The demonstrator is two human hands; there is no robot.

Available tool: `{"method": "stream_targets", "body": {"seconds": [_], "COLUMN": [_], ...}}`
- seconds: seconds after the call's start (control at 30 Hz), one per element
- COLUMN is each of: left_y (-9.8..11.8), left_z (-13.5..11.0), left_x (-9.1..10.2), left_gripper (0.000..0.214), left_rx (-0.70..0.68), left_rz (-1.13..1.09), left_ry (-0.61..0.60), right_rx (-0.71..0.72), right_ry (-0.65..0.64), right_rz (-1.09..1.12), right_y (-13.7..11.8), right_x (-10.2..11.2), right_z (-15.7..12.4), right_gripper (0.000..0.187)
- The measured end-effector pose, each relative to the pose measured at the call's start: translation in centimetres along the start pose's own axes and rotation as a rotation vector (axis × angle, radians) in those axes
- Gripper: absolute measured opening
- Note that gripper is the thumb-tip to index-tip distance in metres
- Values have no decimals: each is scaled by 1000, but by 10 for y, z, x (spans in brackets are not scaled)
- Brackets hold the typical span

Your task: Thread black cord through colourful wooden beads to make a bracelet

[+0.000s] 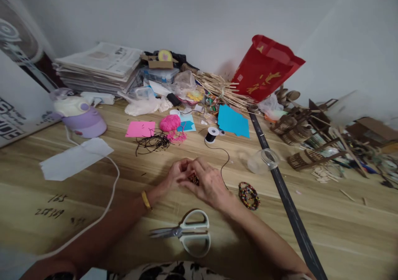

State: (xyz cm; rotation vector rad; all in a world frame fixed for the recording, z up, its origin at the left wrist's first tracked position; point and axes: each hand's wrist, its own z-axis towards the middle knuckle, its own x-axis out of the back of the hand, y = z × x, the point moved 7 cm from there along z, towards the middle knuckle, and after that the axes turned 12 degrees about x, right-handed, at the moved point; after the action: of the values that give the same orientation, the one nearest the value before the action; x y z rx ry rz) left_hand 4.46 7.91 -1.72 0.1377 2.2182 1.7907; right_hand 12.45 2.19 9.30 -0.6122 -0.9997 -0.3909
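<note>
My left hand (175,175) and my right hand (207,182) meet over the middle of the wooden table (326,222), fingers pinched together around a small string of dark and coloured beads (194,179). A thin black cord (224,160) runs from my right hand up to a black thread spool (212,134). A finished beaded bracelet (248,195) lies just right of my right hand. White-handled scissors (189,232) lie shut on the table in front of my wrists. A yellow band sits on my left wrist.
A clear jar (263,161) lies on its side right of the hands. A dark strip (287,201) crosses the table diagonally. Pink yarn (170,123), tangled black cord (152,142), pink and blue paper, newspapers (99,64), a red bag (265,68), wooden pieces clutter the back.
</note>
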Motion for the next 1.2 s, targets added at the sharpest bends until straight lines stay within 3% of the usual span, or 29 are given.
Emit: {"method": "stream_targets", "body": {"seconds": [0.1,0.17,0.33,0.43,0.67,0.8,0.93,1.1,1.2], "left_y": [2,2,5,10,11,10,8,5,6], "left_z": [2,1,-5,-9,-12,-13,-10,-8,-9], "left_x": [-1,-2,-6,-9,-14,-15,-15,-14,-16], "left_gripper": [38,41,38,29,23,25,26,21,16], "left_rx": [33,56,37,1,-5,-22,-51,-111,-147], "left_rz": [-68,-90,-54,9,108,138,162,220,300], "left_ry": [-87,-104,-107,-105,-96,-100,-118,-123,-120], "right_rx": [-160,-208,-235,-274,-349,-356,-353,-422,-457], "right_ry": [-70,-60,89,109,107,108,114,182,249], "right_rz": [-21,33,278,384,547,599,705,920,1056], "right_y": [34,44,50,54,59,61,60,67,78], "right_x": [-21,-31,-34,-33,-34,-28,-10,21,27], "right_z": [-20,-29,-36,-39,-57,-65,-70,-90,-105], "right_gripper": [34,26,7,3,11,18,24,23,29]}}
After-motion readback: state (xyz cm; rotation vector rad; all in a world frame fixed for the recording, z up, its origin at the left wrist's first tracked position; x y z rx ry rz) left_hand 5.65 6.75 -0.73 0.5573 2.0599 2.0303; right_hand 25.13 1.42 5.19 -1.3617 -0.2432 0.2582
